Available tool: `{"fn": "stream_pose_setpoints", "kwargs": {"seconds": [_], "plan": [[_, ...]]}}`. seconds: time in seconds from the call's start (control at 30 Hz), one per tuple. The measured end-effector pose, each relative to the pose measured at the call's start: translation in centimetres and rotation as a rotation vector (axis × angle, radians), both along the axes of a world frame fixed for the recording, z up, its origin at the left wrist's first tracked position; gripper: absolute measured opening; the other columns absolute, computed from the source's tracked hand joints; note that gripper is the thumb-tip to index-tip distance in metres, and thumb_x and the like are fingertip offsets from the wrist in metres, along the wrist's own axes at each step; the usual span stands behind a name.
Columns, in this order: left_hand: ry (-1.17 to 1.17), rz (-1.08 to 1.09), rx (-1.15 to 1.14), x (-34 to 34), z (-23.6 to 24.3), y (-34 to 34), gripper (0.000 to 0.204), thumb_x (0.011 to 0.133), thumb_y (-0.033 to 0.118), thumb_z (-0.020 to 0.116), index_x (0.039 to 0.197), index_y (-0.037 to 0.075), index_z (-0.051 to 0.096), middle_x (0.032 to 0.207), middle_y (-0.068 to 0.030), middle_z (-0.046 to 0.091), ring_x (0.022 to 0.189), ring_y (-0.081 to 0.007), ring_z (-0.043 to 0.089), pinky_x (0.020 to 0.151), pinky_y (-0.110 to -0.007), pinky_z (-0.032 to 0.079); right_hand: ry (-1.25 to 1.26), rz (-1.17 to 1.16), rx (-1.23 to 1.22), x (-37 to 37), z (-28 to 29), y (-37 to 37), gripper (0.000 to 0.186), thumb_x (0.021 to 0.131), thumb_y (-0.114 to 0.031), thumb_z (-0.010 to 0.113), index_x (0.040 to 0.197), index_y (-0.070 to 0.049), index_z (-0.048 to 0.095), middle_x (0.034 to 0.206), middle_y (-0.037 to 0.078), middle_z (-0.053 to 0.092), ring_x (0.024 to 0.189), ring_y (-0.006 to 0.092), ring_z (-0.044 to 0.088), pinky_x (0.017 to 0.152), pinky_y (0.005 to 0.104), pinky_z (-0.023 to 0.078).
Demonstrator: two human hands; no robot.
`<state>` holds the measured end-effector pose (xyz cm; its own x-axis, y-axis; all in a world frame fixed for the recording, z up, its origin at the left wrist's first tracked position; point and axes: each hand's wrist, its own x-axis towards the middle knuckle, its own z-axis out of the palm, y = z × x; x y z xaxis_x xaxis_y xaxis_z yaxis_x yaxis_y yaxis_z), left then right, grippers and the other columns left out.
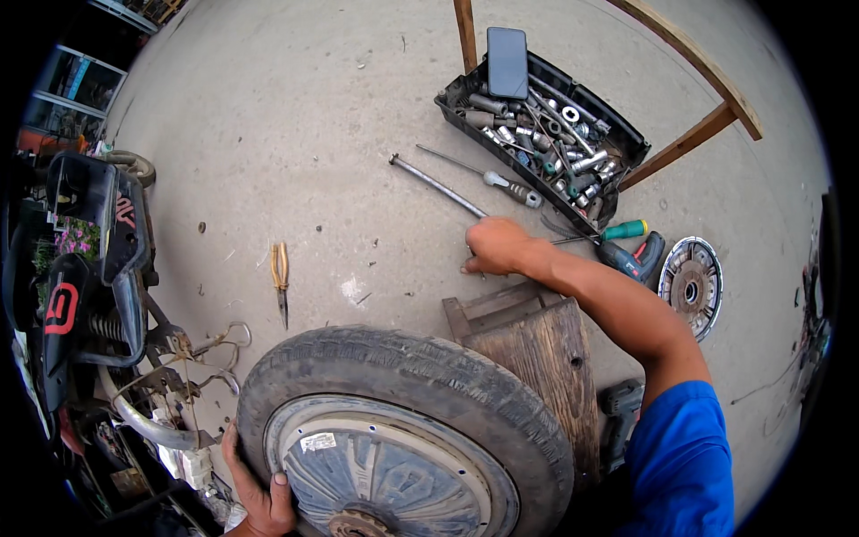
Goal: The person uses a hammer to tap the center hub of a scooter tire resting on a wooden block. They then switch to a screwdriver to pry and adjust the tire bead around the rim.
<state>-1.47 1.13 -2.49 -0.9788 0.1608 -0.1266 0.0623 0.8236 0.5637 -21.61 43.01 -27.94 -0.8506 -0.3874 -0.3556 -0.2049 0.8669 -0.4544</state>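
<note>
The right hand (497, 246), nearer than the left, has its grip closed around the near end of a long, straight grey metal bar (438, 187), which points forward and leftward over dusty grey concrete floor (295, 161). The left hand (267, 503) clasps the left edge of a black-tyred wheel with a blue-grey hub (394, 452). Ahead-right stands a black plastic tray of sockets (632, 141).
</note>
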Motion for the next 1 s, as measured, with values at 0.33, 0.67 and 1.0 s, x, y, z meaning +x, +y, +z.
{"fn": "stream_pose_setpoints", "kwargs": {"seconds": [0.33,0.67,1.0], "plan": [[0.018,0.012,0.063,0.4,-0.6,0.1,0.081,0.097,0.033,0.052,0.156,-0.011,0.017,0.156,-0.0254,0.030,0.145,-0.0343,0.033,0.122,-0.044,0.019,-0.771,-0.376,-0.913,-0.9,-0.4,4.1,0.033,0.085,-0.031,0.060,0.080,0.000,0.068,0.071,0.011,0.065,0.062,0.0196,0.063,0.053,0.0356,0.050],[0.034,-0.060,-0.208,0.6,0.6,-0.1,0.076,0.099,0.027,0.053,0.153,-0.016,0.022,0.156,-0.0345,0.030,0.145,-0.0458,0.030,0.122,-0.049,0.020,-0.068,0.129,-0.193,0.5,-2.0,2.1,0.034,0.076,-0.033,0.083,0.087,-0.004,0.071,0.085,0.017,0.072,0.086,0.0395,0.069,0.076,0.0483,0.053],[0.018,-0.016,-0.005,0.0,-0.1,-0.1,0.085,0.091,0.032,0.055,0.153,-0.013,0.019,0.155,-0.0281,0.029,0.145,-0.0394,0.031,0.122,-0.047,0.018,-0.055,0.241,-0.106,0.7,-2.2,1.1,0.025,0.077,-0.024,0.076,0.090,-0.002,0.074,0.094,0.021,0.073,0.094,0.0416,0.069,0.080,0.0510,0.055]]}}
